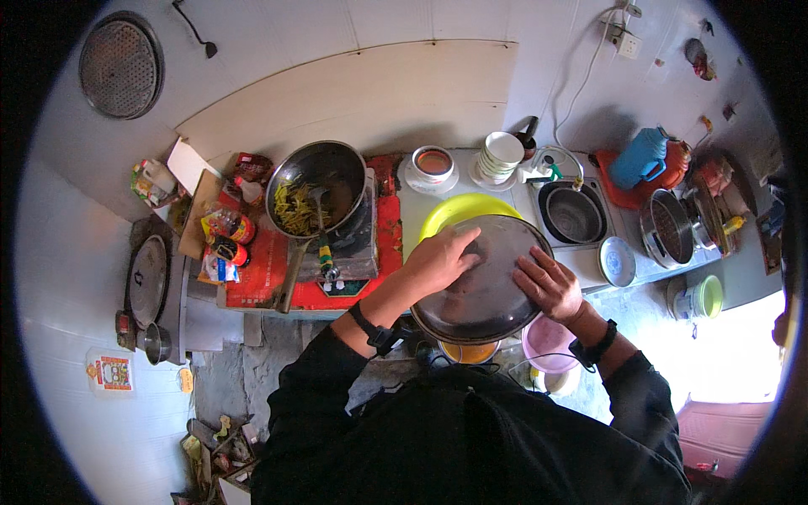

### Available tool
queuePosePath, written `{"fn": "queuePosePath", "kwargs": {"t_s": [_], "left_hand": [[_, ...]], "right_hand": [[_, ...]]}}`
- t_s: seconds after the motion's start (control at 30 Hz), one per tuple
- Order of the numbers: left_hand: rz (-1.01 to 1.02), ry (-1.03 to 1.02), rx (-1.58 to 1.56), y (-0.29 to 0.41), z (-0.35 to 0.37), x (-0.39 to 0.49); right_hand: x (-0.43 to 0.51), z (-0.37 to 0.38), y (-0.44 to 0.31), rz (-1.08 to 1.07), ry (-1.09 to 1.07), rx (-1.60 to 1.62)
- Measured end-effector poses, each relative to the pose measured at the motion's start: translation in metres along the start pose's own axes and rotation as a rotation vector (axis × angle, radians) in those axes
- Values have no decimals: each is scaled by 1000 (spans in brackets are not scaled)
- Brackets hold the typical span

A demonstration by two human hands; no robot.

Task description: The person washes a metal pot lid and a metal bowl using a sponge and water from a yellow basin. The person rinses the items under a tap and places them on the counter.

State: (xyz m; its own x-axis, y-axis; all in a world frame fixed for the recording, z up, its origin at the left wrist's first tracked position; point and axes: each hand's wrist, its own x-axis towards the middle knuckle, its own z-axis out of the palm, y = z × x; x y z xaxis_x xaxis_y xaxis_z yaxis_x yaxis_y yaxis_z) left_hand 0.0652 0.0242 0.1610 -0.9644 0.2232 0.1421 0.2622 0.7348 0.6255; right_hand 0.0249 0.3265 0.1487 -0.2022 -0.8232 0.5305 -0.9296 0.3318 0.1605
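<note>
Both of my hands are on a round, dark pan lid or shallow metal vessel [486,284], tilted at the counter's front edge. My left hand [445,259] rests on its upper left, thumb and forefinger spread. My right hand [550,285] lies at its right side, fingers over the surface; whether either hand grips the rim is unclear. Behind it, partly covered, is a yellow-green basin [464,207]. To the left, a wok [338,158] stands on a stove [356,249], with shredded yellow-green food [293,211] and a spatula [323,233] inside.
Bottles [230,224] stand left of the wok, whose handle [291,278] points towards me. Stacked bowls [502,154], a sink [573,213], a plate [617,261], a metal pot [666,227] and a blue jug [639,158] are along the counter. Below are a pink basin [549,344] and an orange one [470,352].
</note>
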Motion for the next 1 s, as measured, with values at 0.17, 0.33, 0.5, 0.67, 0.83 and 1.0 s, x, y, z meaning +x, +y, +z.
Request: {"fn": "queuePosePath", "kwargs": {"t_s": [0.17,0.33,0.5,0.67,0.83,1.0], "left_hand": [[-79,20,18,-12,-17,-10],[-183,169,131,-14,-86,-35],[-379,382,245,-69,-176,-45],[-533,403,505,-175,-237,-42],[-587,333,629,-276,-233,-14],[-618,315,640,-327,-211,8]], "right_hand": [[16,10,-2,-4,-61,83],[28,27,-6,194,101,169],[-7,36,-11,599,-62,163],[-77,55,-27,788,-243,192],[-136,63,-48,978,-282,211],[-167,56,-70,1079,-349,212]]}}
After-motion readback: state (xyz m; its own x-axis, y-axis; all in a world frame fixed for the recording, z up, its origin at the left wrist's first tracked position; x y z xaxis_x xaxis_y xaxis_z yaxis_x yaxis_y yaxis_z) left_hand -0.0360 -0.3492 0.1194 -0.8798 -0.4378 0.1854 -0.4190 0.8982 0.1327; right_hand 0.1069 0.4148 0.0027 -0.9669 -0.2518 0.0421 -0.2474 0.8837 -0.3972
